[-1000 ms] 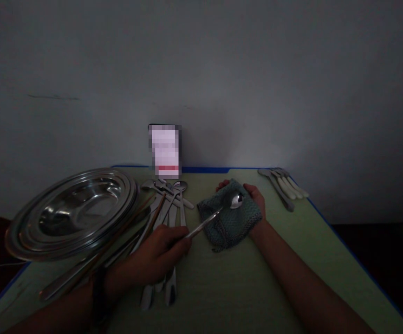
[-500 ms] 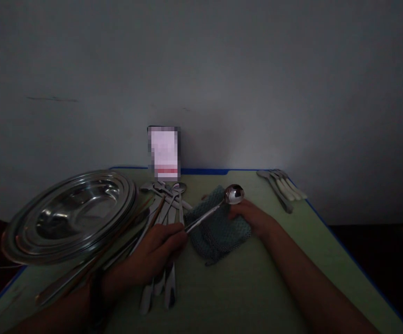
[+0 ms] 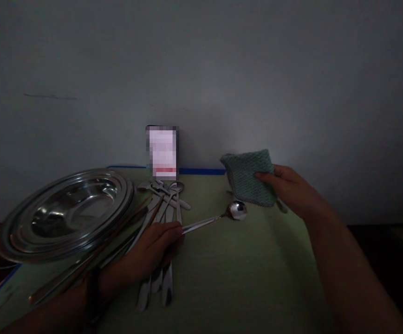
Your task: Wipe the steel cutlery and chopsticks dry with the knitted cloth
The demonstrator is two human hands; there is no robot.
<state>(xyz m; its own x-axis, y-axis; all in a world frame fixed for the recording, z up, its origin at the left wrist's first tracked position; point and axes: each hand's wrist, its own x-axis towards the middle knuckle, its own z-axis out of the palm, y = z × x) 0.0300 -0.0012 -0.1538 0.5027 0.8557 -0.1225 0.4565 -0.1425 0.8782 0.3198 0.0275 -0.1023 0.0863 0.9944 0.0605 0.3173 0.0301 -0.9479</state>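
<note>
My left hand (image 3: 156,248) is closed round the handle of a metal spoon (image 3: 237,210), whose shiny bowl points to the right above the table. Raised at the right, my right hand (image 3: 288,188) pinches a green-blue textured cloth (image 3: 250,178) between thumb and fingers. The cloth hangs apart from the spoon, above and to the right of its bowl. Under and beside my left hand lies a pile of cutlery, with a loose spoon (image 3: 177,187) at its far end and handles (image 3: 167,287) toward me.
Stacked steel dishes (image 3: 65,204) stand at the left of the pale green table (image 3: 229,278). A lit phone (image 3: 163,153), its screen blurred, leans on the wall (image 3: 292,69) behind. One cutlery handle (image 3: 282,205) shows beneath the cloth; what lies behind is hidden.
My right hand has lifted the cloth up and to the right, away from the spoon. The spoon in my left hand has dipped slightly. The right-hand cutlery is now mostly covered from view.
</note>
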